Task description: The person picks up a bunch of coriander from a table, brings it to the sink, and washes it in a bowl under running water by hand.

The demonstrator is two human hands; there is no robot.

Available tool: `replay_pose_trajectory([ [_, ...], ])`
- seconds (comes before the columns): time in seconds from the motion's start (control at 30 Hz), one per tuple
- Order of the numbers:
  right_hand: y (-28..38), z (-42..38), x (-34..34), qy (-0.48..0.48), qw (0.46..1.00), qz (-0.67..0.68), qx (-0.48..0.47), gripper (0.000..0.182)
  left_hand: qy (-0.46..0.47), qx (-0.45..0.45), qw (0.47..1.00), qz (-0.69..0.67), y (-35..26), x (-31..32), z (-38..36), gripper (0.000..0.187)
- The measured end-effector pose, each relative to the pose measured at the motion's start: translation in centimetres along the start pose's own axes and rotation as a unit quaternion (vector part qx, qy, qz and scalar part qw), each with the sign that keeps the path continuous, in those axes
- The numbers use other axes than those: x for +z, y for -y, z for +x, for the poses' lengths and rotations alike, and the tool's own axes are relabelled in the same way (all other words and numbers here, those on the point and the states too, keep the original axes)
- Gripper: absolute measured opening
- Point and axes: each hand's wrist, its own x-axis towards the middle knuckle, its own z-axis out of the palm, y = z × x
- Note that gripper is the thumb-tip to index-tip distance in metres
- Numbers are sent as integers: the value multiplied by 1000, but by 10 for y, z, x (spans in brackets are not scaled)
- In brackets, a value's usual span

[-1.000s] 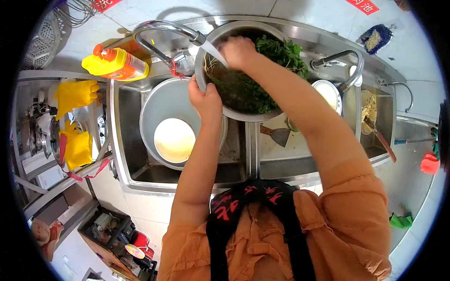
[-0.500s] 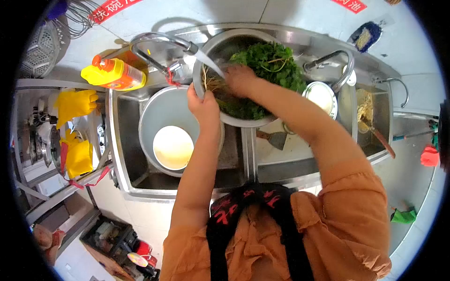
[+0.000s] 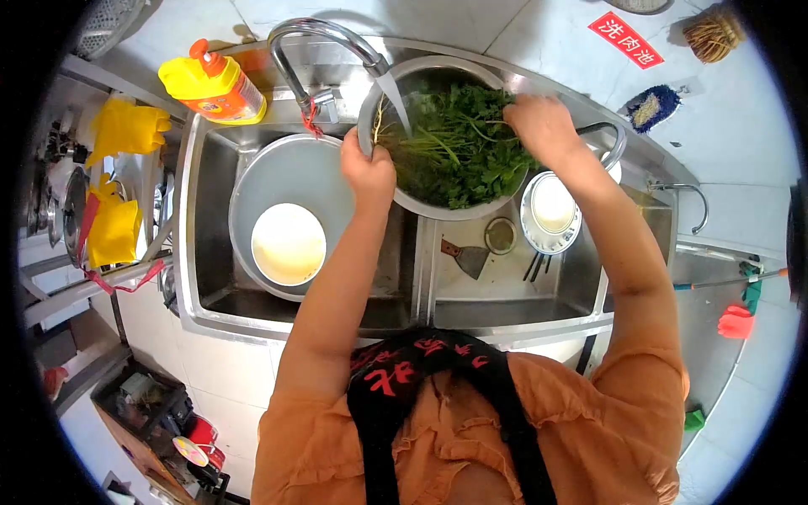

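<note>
Leafy green herbs (image 3: 471, 143) with pale roots lie in a round metal basin (image 3: 438, 213) set across the sink's divider. Water runs into it from a curved faucet (image 3: 331, 34). My left hand (image 3: 369, 171) is closed on the basin's left rim, thumb on the near side. At the basin's right edge is my right hand (image 3: 547, 130), its fingers bent in over the leaves. Whether they grip a stem or the rim is hidden. Below the left hand, a large pail (image 3: 252, 172) holds a white bowl (image 3: 288, 244).
The right sink basin holds a scraper (image 3: 471, 261), a small round lid (image 3: 501, 236) and stacked white bowls (image 3: 553, 206). A yellow detergent bottle (image 3: 215, 88) stands at the back left. Yellow gloves (image 3: 126, 130) hang on the left rack.
My right hand has moved from the roots at the basin's left to its right edge. The herb stems now show more. My left hand keeps its hold on the rim.
</note>
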Motion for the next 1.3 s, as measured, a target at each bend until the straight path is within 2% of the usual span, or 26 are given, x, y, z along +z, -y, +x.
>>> replay_pose_trajectory([
  [0.17, 5, -7, 6, -43, 999, -2, -10, 12, -10, 41, 997, 59, 7, -1, 2, 37],
  [0.27, 4, 0, 16, -59, 998, -34, 6, 11, -11, 6, 999, 50, 3, 0, 1, 37],
  [0.37, 8, 9, -11, -74, 997, -1, 31, 11, -3, 7, 999, 34, 6, -1, 2, 37],
  [0.43, 12, 14, -23, -135, 978, 147, 58, 9, -5, 13, 999, 44, 9, -1, 3, 37],
  [0.53, 14, 29, -9, -200, 890, 400, 88, 14, -11, 4, 999, 43, 10, 0, 1, 37],
  [0.6, 17, 35, -7, -218, 784, 571, 111, 18, -6, -11, 1000, 28, 3, 0, 1, 37],
  [0.67, 20, 36, -21, -212, 643, 724, 135, 22, 7, -29, 1000, 4, -9, -1, -1, 36],
  [0.7, 18, 37, -32, -240, 609, 744, 131, 23, 4, -30, 999, 28, -10, -1, 0, 36],
  [0.77, 12, 33, -65, -314, 580, 744, 110, 22, 0, -36, 996, 76, -11, -2, -1, 36],
  [0.87, -1, 26, -113, -422, 515, 740, 101, 26, 0, -18, 999, 26, -1, 0, 0, 36],
  [0.97, -11, 19, -131, -463, 527, 709, 78, 22, -1, -47, 999, -3, -5, 1, -1, 36],
  [1.03, -23, 16, -140, -485, 521, 697, 86, 21, 0, -27, 999, 27, -2, 0, 0, 36],
  [1.07, -22, 14, -144, -570, 518, 634, 64, 21, -2, -18, 999, 42, 0, -1, 1, 36],
  [1.1, -21, 4, -160, -591, 550, 586, 72, 19, -2, -19, 999, 47, 1, -1, 1, 36],
  [1.3, -9, -5, -206, -649, 619, 440, 45, 11, -3, 7, 1000, 5, 6, 1, 3, 36],
])
